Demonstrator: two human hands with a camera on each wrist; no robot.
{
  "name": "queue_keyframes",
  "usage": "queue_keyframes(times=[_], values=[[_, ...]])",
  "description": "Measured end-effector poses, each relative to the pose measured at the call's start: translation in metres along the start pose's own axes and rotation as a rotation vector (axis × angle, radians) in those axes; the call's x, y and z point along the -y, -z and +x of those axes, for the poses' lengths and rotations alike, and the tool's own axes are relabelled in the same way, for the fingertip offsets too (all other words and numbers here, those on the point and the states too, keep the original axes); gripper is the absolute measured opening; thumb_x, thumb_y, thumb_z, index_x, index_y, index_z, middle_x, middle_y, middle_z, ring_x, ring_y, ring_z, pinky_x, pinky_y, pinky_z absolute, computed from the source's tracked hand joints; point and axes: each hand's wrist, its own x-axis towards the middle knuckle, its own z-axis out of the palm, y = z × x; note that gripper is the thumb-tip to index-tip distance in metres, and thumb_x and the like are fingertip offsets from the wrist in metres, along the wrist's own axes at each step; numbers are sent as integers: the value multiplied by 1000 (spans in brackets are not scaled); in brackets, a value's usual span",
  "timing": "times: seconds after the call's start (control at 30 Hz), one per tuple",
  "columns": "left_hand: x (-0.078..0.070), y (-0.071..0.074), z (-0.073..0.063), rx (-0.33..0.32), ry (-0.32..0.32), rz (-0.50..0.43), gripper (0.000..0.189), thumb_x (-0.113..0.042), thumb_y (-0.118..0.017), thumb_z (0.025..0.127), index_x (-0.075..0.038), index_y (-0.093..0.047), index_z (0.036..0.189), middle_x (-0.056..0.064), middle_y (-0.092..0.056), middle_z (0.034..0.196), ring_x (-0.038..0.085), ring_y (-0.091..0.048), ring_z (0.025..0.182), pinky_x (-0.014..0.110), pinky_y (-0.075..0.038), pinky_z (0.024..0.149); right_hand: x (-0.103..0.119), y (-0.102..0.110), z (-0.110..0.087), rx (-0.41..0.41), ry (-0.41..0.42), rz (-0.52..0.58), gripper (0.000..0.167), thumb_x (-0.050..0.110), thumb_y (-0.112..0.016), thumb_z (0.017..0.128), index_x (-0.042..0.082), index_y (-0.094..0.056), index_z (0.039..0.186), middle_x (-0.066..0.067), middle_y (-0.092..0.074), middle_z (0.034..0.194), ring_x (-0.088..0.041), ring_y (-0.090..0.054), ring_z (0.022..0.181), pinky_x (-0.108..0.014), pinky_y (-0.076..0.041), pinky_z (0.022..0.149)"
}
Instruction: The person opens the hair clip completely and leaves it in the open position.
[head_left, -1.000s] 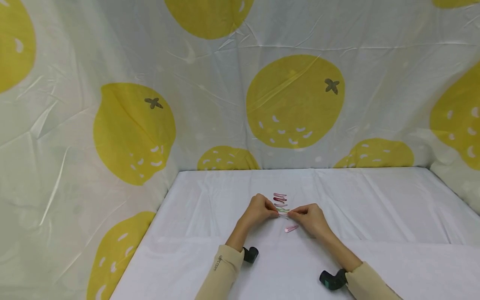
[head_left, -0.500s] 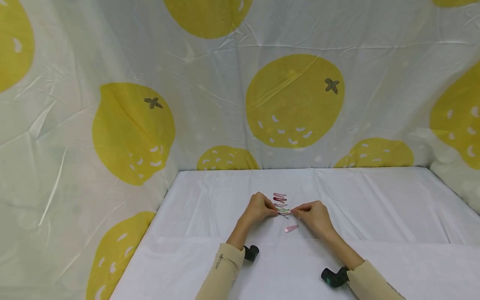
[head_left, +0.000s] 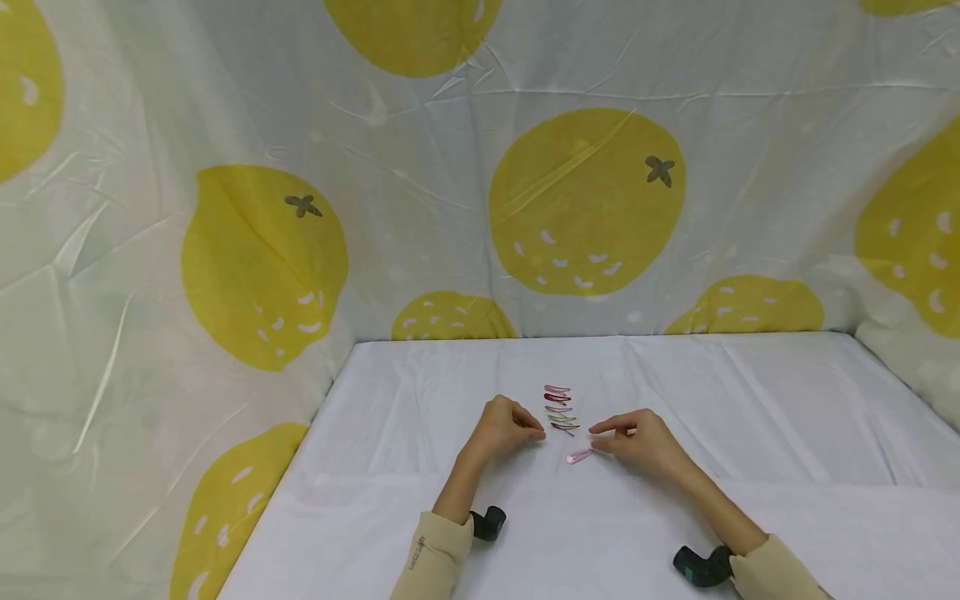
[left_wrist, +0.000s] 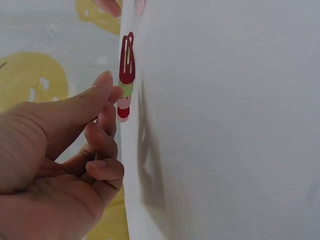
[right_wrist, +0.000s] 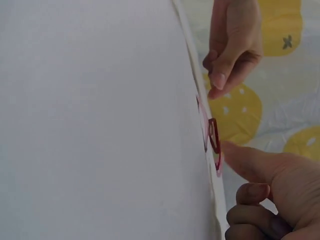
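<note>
A column of snap hair clips lies on the white cloth in the head view: a pink clip (head_left: 557,388) farthest, then a red clip (head_left: 557,397), another pink one, a green clip (head_left: 562,418) and a dark red clip (left_wrist: 127,72) nearest. Closer to the person, a loose pink hair clip (head_left: 578,457) lies at a slant. Left of the column my left hand (head_left: 501,428) hovers with loosely bent fingers, holding nothing. My right hand (head_left: 642,442) is on the other side, thumb and index finger apart, the thumb tip right at the loose clip's right end.
White cloth covers the table (head_left: 750,417), whose far edge meets a hanging curtain (head_left: 420,208) with yellow lemons. A black wrist camera (head_left: 489,523) sits on the left wrist and another black camera (head_left: 703,567) on the right.
Both hands have let go of the dark red clip, which stays at the column's near end. The left hand drew back leftward; the right hand opened its fingers and came down to the loose pink clip.
</note>
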Motion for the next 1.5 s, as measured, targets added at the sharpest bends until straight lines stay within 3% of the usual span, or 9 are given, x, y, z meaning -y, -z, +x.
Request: queue_keyframes(times=[0.17,0.5,0.77,1.1,1.2,1.3,1.37,1.43,1.5], values=[[2,-3,-6,62,-21,-17,7,-5,-87,81,-1,-83,83,9,-79,82,2,-57,67,17,-45,61,3,-9,-1,94,74,15,11,19,-87,83,13,-84,92,9,-43,55,0,-33,52,-17,-26,50],[-7,-9,-10,128,-94,-37,8,-2,-87,79,0,-82,84,11,-78,80,1,-55,64,15,-43,58,11,-14,-1,73,113,-11,8,16,-85,85,11,-80,80,6,-60,67,0,-39,57,-18,-33,54],[-10,-13,-8,96,-192,15,9,-1,-88,78,0,-82,84,10,-76,79,-2,-50,62,15,-40,56,12,-15,-1,172,125,91,11,17,-77,91,7,-80,87,-2,-72,83,1,-50,64,-18,-43,60],[-13,-9,-7,77,-302,-43,15,-6,-88,80,-6,-84,95,12,-78,90,1,-48,66,16,-39,62,13,-10,0,248,54,185,20,20,-73,96,1,-78,99,-9,-77,101,-7,-60,85,-23,-49,75],[-13,-8,-8,69,-314,-75,16,-6,-88,80,-7,-84,96,10,-79,93,1,-48,66,16,-39,62,14,-9,-1,285,2,275,27,20,-72,96,-5,-75,105,0,-70,80,-5,-51,70,-21,-43,62],[-14,-8,-7,57,-313,-87,17,-5,-88,79,-9,-85,95,7,-80,94,0,-48,67,15,-38,62,13,-6,-1,325,-45,368,33,19,-69,98,-12,-71,111,10,-49,59,-4,-34,55,-20,-30,50],[-14,-8,-7,51,-304,-85,17,-6,-89,79,-10,-85,95,5,-80,94,-1,-47,66,15,-38,62,13,-5,-2,339,-64,405,36,19,-66,100,-14,-68,114,13,-34,54,-4,-25,50,-21,-23,47],[-15,-7,-7,41,-298,-93,15,-7,-89,79,-10,-85,94,5,-80,94,0,-48,66,15,-38,62,14,-5,-2,317,-77,409,36,21,-67,100,-12,-69,114,13,-35,54,-5,-25,50,-21,-23,47],[-15,-7,-7,22,-288,-106,13,-8,-89,80,-9,-85,92,6,-80,92,1,-49,65,16,-39,61,15,-6,-3,266,-80,394,33,23,-71,98,-7,-72,112,15,-47,59,-4,-32,54,-21,-26,50]])
